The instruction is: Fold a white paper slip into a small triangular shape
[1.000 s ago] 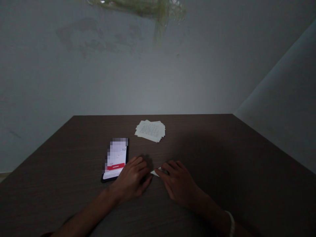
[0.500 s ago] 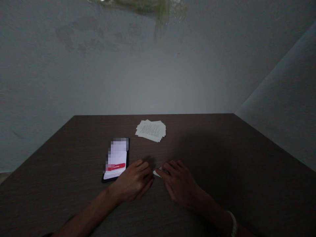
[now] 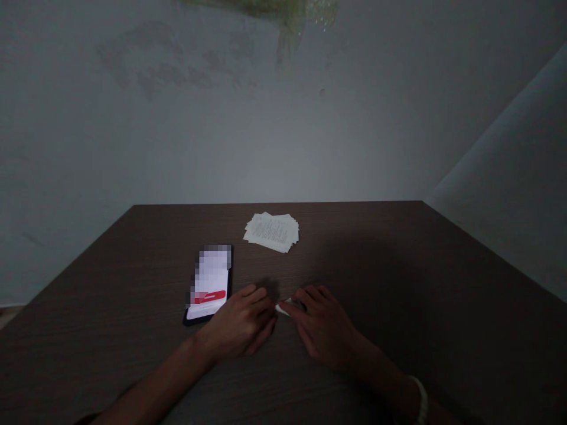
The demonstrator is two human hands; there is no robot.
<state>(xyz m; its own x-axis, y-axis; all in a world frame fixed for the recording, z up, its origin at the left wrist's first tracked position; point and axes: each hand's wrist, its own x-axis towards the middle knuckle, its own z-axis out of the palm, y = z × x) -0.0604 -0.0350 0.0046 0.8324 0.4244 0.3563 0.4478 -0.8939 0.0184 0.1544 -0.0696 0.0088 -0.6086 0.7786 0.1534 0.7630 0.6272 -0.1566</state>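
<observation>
A small piece of white paper (image 3: 282,308) shows between my two hands, low on the dark table. My right hand (image 3: 322,321) is closed on it, with the thumb lying along its near side; the rest of the paper is hidden under the fingers. My left hand (image 3: 247,319) has its fingers curled together right at the paper's left end. Whether those fingers pinch the paper I cannot see, since the back of the hand covers them.
A phone (image 3: 208,286) with a lit screen lies left of my left hand, partly covered by it. Farther back sits a loose stack of printed paper slips (image 3: 272,231). The brown table (image 3: 133,254) ends at a grey wall (image 3: 283,141).
The camera view has shifted very slightly. The visible part of the white paper looks a little narrower, and both hands stay almost in the same place.
</observation>
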